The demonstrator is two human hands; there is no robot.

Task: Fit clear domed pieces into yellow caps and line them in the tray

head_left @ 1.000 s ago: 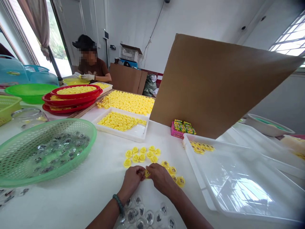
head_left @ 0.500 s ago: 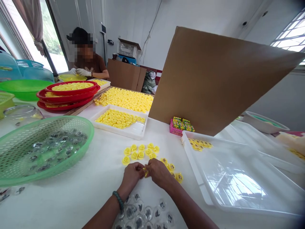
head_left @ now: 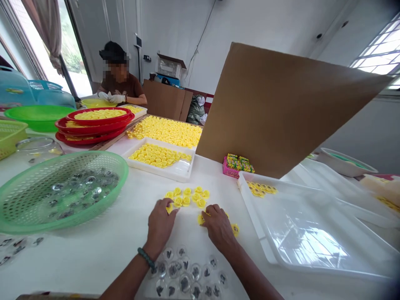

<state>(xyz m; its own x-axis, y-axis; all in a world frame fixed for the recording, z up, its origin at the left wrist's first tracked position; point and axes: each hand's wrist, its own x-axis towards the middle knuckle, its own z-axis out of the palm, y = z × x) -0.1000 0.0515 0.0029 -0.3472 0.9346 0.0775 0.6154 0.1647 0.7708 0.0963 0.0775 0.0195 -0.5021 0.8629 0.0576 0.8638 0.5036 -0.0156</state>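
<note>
My left hand, with a dark beaded bracelet at the wrist, has thumb and fingers around a small round yellow plastic piece at the left end of a loose group of yellow pieces. My right hand pinches another yellow piece close to the tabletop. Under and beside that hand lie yellow pieces with dark printed centres, partly hidden by its fingers. Between my forearms, several clear round domes with dark pictures are spread on the white table.
On the left stands a green mesh basket of clear domes. Behind are a white tray of yellow pieces and stacked red trays. A large clear-white tray and a cardboard sheet occupy the right. A gloved person sits opposite.
My hands were together at one yellow piece and have now parted. The left went up and left to the loose group; the right moved right, over the printed pieces.
</note>
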